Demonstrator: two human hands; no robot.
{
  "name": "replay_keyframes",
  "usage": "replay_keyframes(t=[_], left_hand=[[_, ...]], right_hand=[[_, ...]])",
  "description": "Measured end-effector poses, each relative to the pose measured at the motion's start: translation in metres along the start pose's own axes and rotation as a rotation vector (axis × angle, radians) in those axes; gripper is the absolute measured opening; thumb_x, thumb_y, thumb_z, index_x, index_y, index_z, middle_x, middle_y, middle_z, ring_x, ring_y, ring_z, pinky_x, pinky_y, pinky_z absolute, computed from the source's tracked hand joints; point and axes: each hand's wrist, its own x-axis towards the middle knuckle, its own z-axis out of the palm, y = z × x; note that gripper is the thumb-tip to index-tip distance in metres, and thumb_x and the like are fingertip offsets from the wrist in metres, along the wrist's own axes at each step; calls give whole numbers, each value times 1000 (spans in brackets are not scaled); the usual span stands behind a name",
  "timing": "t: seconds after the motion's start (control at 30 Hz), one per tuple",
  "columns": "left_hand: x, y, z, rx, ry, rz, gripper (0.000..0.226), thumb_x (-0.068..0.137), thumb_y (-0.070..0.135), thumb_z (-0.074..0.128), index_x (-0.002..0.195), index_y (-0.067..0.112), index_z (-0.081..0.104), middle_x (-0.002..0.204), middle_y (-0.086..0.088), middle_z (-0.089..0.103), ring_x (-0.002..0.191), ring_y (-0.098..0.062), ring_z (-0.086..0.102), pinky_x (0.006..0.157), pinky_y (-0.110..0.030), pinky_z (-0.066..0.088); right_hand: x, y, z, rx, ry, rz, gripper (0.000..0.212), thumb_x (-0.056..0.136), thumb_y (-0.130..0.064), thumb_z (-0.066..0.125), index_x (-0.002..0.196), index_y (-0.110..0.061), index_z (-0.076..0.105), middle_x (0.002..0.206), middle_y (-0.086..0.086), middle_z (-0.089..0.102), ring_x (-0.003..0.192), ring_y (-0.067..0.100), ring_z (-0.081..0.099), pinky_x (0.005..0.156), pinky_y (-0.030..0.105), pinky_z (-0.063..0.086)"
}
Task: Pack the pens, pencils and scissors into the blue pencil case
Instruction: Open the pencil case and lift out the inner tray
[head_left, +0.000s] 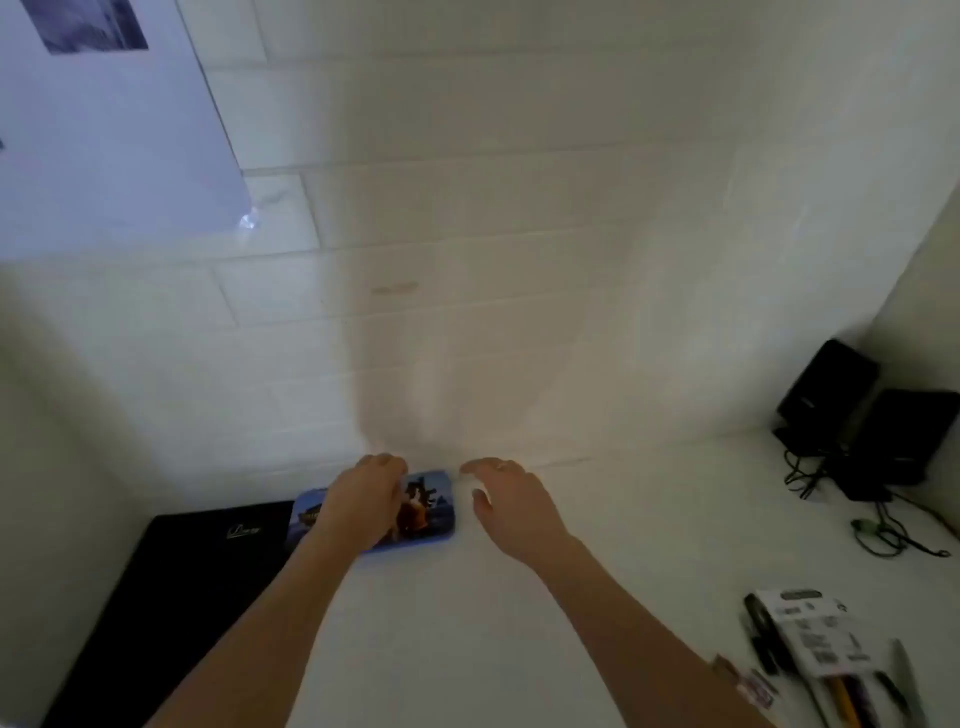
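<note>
Poster (104, 130): pale sheet on the tiled wall at far left, a dark picture at its top edge.
Black folder (171, 587): flat on the white surface (467, 649) at left, its right end just beside the case.
Blue pencil case (426, 512): lies closed and flat near the back wall, left of centre, printed lid up; its left end meets the folder.
Left hand (363, 501): my palm rests on top of the case lid, fingers curled over its far edge. Grip: pressed down on the case rather than wrapped round it.
Right hand (506, 501): hovers just right of the case, apart from it. Grip: fingers spread and loose, holding nothing.
Speakers (872, 415): 2 black boxes in the back right corner, tangled cables (883, 530) trailing forward from them.
Packet of pens (821, 639): white labelled pack at the near right corner, well apart from the case; coloured pens or pencils (857, 701) show below it. Too blurred for me to count them or pick out scissors.
</note>
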Motion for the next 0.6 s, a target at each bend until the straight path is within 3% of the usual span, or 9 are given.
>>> replay_keyframes(t=[0.13, 0.3, 0.47, 0.6], left_hand=[[-2, -22, 38, 19, 70, 23, 39, 94, 28, 41, 125, 10, 56, 129, -11, 59, 116, -32, 55, 95, -40, 43], [-2, -33, 77, 33, 244, 73, 52, 89, 39, 27, 119, 14, 62, 117, -6, 64, 105, -30, 59, 89, -41, 46], [0, -39, 95, 35, 399, 109, 52, 91, 40, 24, 121, 16, 59, 118, -5, 63, 106, -28, 57, 90, -41, 45], [-14, -29, 99, 21, 414, 192, 56, 90, 42, 19, 120, 16, 59, 115, -7, 62, 102, -30, 56, 88, -41, 44]], right_hand=[[12, 1, 53, -4, -79, -96, 53, 95, -26, 44, 146, -19, 31, 152, 3, 36, 137, 21, 36, 106, 38, 36], [16, 11, 101, -73, -35, -168, 62, 94, -39, 44, 149, -20, 21, 159, -3, 19, 147, 14, 13, 113, 37, 26], [16, 15, 118, -113, 132, -184, 62, 92, -45, 47, 146, -20, 31, 154, -1, 31, 145, 16, 22, 108, 37, 29], [-9, 8, 116, -207, 177, -143, 59, 91, -45, 48, 143, -19, 36, 151, 1, 35, 140, 18, 29, 103, 38, 33]])
